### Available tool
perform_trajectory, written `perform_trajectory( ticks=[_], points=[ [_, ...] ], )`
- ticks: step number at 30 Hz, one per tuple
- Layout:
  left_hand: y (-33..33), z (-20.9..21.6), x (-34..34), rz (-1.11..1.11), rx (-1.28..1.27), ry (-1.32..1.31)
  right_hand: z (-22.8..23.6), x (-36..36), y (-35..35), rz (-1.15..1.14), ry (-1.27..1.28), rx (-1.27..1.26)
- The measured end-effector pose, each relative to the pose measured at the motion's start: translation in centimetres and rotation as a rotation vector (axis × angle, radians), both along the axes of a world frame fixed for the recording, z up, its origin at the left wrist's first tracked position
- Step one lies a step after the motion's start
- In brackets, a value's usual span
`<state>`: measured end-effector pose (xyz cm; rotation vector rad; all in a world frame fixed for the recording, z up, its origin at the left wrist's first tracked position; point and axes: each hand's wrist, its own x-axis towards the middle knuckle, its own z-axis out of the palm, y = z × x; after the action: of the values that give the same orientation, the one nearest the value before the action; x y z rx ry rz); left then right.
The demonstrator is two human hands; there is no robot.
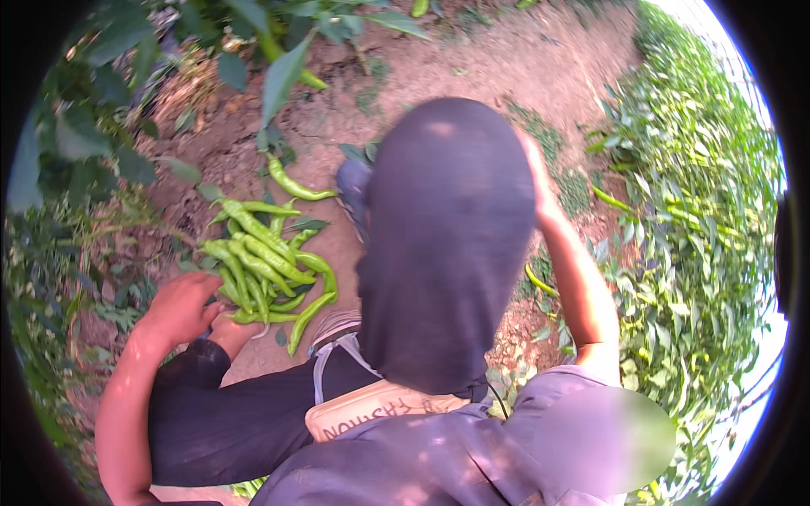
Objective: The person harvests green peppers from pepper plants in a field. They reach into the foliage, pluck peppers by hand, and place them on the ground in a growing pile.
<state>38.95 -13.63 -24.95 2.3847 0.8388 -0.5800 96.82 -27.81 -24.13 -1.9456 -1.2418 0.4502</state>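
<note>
A heap of long light-green chili peppers [266,257] lies on the soil to the left of my raised knee. At its lower left edge is my left hand [181,308], its thumb and fingers apart beside the pepper ends; some fingertips are hidden, and I see nothing held. One pepper [299,181] lies at the far side of the heap and another [308,323] at the near side. My right hand [533,173] reaches down past the far side of the knee, blurred, with its fingers hidden behind the leg.
My dark-trousered knee [447,236] fills the middle, with a shoe [353,192] beside it. A leafy pepper plant [110,110] overhangs the upper left. Dense pepper plants [692,236] line the right, with pods hanging at their edge. Reddish bare soil [506,51] runs between the rows.
</note>
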Motion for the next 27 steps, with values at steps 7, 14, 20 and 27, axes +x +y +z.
perform_trajectory(
  ticks=[7, 14, 20, 27],
  points=[
    [1.6, 1.2, -0.7, 0.078, -0.074, 0.406, -22.7, -12.1, -23.8, 0.528, -0.270, -0.603],
    [-1.2, -0.5, -3.3, 0.122, -0.062, 0.298, -26.7, -10.2, -24.7, 0.469, -0.437, -0.624],
    [-3.2, -0.7, -4.5, 0.150, -0.069, 0.172, -22.5, -4.5, -20.1, 0.077, -0.012, -0.452],
    [-6.0, -2.4, -2.9, 0.116, -0.076, -0.055, -23.6, -8.2, -12.3, -0.338, 0.899, -0.361]
  ],
)
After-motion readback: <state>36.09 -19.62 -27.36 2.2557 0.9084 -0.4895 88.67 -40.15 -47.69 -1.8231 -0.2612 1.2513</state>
